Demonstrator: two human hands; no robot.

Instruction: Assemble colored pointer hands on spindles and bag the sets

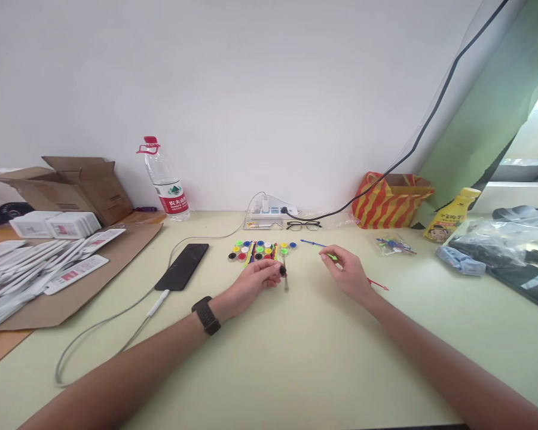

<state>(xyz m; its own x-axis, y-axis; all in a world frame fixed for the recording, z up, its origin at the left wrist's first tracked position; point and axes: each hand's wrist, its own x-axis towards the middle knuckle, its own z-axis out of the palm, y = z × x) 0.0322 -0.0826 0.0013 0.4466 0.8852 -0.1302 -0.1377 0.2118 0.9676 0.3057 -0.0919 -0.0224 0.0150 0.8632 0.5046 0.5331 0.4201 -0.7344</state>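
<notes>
Thumb and fingers of my left hand (260, 275) are closed on a small black round piece (283, 270). A thin greyish rod (286, 284) shows beside that piece; whether the two are joined I cannot tell. Just beyond lie several small coloured round pieces (260, 243) and a bunch of thin coloured strips (251, 252). My right hand (345, 273) is curled with its fingertips together; what is in them, if anything, is hidden. Around it are a blue arrow-tipped stick (311, 242), a green piece (332, 257) partly covered by the fingers, and a red arrow-tipped stick (379, 285).
To the left are a black phone (182, 267) on a cable, a water bottle (168, 185), white tags (40, 272) and a cardboard box (78, 194). Along the back stand a power strip (271, 211), glasses (303, 226) and a striped bag (385, 203). A yellow bottle (451, 218) and plastic bags (502, 242) are right.
</notes>
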